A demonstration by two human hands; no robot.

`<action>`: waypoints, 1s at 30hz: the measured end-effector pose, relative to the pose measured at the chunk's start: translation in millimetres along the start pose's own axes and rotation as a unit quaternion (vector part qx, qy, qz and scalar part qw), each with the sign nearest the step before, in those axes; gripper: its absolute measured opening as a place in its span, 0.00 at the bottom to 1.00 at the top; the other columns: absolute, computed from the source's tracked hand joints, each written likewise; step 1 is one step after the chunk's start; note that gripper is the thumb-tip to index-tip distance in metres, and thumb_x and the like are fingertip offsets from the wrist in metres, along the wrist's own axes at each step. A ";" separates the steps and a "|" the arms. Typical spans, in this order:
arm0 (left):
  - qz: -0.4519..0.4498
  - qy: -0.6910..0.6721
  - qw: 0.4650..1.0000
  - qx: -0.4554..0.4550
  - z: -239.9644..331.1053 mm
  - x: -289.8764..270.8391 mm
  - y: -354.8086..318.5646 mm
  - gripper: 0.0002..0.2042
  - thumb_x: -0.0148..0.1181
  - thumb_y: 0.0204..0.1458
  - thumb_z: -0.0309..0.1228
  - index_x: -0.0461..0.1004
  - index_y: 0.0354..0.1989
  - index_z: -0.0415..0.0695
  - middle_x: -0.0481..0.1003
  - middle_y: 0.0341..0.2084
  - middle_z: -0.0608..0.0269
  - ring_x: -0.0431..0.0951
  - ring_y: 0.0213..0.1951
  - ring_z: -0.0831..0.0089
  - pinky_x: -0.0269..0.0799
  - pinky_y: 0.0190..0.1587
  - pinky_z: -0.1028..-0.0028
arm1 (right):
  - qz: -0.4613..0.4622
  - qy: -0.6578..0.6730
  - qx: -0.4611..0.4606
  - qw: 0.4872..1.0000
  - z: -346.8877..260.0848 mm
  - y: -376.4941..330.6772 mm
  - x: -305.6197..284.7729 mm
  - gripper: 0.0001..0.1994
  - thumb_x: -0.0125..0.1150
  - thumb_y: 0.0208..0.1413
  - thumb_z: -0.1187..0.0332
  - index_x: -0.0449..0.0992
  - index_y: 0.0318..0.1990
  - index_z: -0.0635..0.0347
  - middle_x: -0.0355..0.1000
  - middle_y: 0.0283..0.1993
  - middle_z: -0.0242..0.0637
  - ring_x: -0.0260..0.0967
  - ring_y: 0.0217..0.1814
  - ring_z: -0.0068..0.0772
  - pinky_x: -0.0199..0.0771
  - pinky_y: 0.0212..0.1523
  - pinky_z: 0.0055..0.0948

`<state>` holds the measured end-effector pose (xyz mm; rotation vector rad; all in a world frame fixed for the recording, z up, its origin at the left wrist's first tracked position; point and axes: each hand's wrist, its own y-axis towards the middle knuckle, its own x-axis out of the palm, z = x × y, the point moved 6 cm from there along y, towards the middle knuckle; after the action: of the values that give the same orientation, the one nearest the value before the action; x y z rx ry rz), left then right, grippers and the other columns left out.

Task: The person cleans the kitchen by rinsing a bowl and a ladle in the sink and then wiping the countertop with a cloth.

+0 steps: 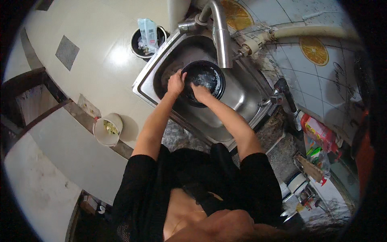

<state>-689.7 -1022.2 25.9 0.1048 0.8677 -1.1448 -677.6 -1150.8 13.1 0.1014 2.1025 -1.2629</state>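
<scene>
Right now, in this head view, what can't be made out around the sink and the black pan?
- Right hand: fingers lie inside the black pan, against dark metal and foam; whether they hold a sponge is unclear.
- Left hand: grips the pan's rim; its fingertips are hidden behind it.
- Sink: drain hidden under the pan.
- Faucet: running water too blurred to tell.
- White bucket: contents too small.

In the upper middle of the frame, the faucet spout (221, 36) hangs over the black pot (207, 78), blocking the way from above. Free sink (242, 94) bottom stays open to the pot's right; the floor at upper left holds a small bin (147, 42).
</scene>
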 end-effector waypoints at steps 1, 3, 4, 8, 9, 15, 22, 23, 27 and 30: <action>-0.022 0.009 1.000 0.011 3.9 -1.8 -1.7 0.13 0.44 0.49 0.41 0.65 0.32 0.43 0.70 0.27 0.45 0.69 0.33 0.48 0.64 0.35 0.56 | -0.015 -0.014 -0.033 0.999 -9.2 -19.1 -8.7 0.18 0.36 0.50 0.72 0.55 0.51 0.52 0.65 0.41 0.54 0.65 0.41 0.53 0.64 0.40 0.43; -0.066 0.027 0.996 0.047 19.1 -6.7 -0.9 0.13 0.44 0.50 0.40 0.65 0.32 0.43 0.70 0.28 0.46 0.69 0.32 0.48 0.64 0.34 0.56 | -0.064 -0.061 -0.027 0.996 13.8 -23.8 3.1 0.19 0.36 0.50 0.71 0.54 0.52 0.50 0.67 0.38 0.52 0.65 0.42 0.52 0.65 0.40 0.44; -0.064 0.030 0.995 0.069 22.7 -10.3 -1.6 0.12 0.44 0.50 0.40 0.64 0.32 0.43 0.70 0.28 0.46 0.69 0.32 0.48 0.64 0.34 0.56 | -0.086 -0.086 -0.027 0.992 14.7 -30.4 -3.4 0.20 0.37 0.50 0.71 0.54 0.53 0.48 0.67 0.37 0.52 0.65 0.42 0.51 0.65 0.39 0.44; -0.067 0.045 0.987 0.139 26.9 -25.6 -8.2 0.11 0.44 0.50 0.38 0.65 0.33 0.43 0.69 0.27 0.48 0.69 0.31 0.49 0.64 0.33 0.57 | 0.030 0.007 -0.012 0.999 10.3 -45.1 -44.8 0.22 0.38 0.47 0.74 0.54 0.53 0.47 0.66 0.40 0.53 0.68 0.37 0.50 0.67 0.36 0.43; -0.070 0.051 0.984 0.156 29.1 -29.7 -5.0 0.10 0.45 0.50 0.37 0.65 0.33 0.43 0.69 0.26 0.48 0.69 0.31 0.49 0.64 0.32 0.58 | 0.061 -0.024 -0.040 0.997 1.2 -43.8 -44.9 0.22 0.39 0.48 0.74 0.54 0.53 0.45 0.65 0.41 0.54 0.68 0.36 0.49 0.68 0.34 0.42; -0.117 0.124 0.965 0.199 35.0 -27.3 3.1 0.08 0.46 0.47 0.33 0.65 0.33 0.44 0.70 0.26 0.50 0.70 0.31 0.52 0.66 0.32 0.58 | 0.054 -0.172 -0.141 0.974 -34.3 -38.3 19.4 0.27 0.42 0.48 0.71 0.51 0.56 0.27 0.60 0.45 0.56 0.70 0.28 0.43 0.70 0.25 0.35; -0.078 0.100 0.977 0.173 18.8 -23.3 -14.2 0.10 0.44 0.41 0.25 0.64 0.35 0.45 0.69 0.26 0.50 0.71 0.30 0.51 0.66 0.31 0.58 | 0.063 -0.137 -0.048 0.987 -5.4 -35.5 3.5 0.23 0.44 0.46 0.72 0.56 0.53 0.41 0.66 0.35 0.49 0.70 0.26 0.42 0.69 0.25 0.35; -0.076 0.100 0.975 0.185 21.9 -24.6 -15.8 0.11 0.44 0.41 0.24 0.64 0.35 0.45 0.69 0.26 0.50 0.71 0.30 0.51 0.67 0.30 0.58 | 0.076 -0.116 -0.033 0.990 -15.0 -27.2 -9.7 0.21 0.41 0.48 0.71 0.58 0.52 0.42 0.67 0.37 0.48 0.70 0.30 0.41 0.70 0.28 0.35; -0.106 0.127 0.962 0.216 46.4 -14.9 -28.8 0.11 0.45 0.39 0.24 0.63 0.34 0.46 0.69 0.26 0.52 0.71 0.29 0.53 0.67 0.28 0.58 | -0.046 -0.215 -0.058 0.974 -4.3 10.7 45.7 0.22 0.44 0.47 0.72 0.59 0.52 0.47 0.69 0.35 0.42 0.70 0.32 0.39 0.70 0.29 0.35; -0.110 0.136 0.958 0.228 58.5 -14.9 -37.8 0.11 0.44 0.39 0.23 0.63 0.34 0.45 0.69 0.26 0.52 0.71 0.29 0.53 0.67 0.28 0.59 | -0.052 -0.257 -0.091 0.961 -6.1 -35.1 45.9 0.20 0.44 0.47 0.71 0.60 0.51 0.47 0.70 0.35 0.40 0.69 0.36 0.39 0.70 0.30 0.34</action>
<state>-690.9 -1056.5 88.3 0.5680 0.8545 -1.5529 -729.7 -1176.6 14.9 -0.3854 1.7687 -1.0106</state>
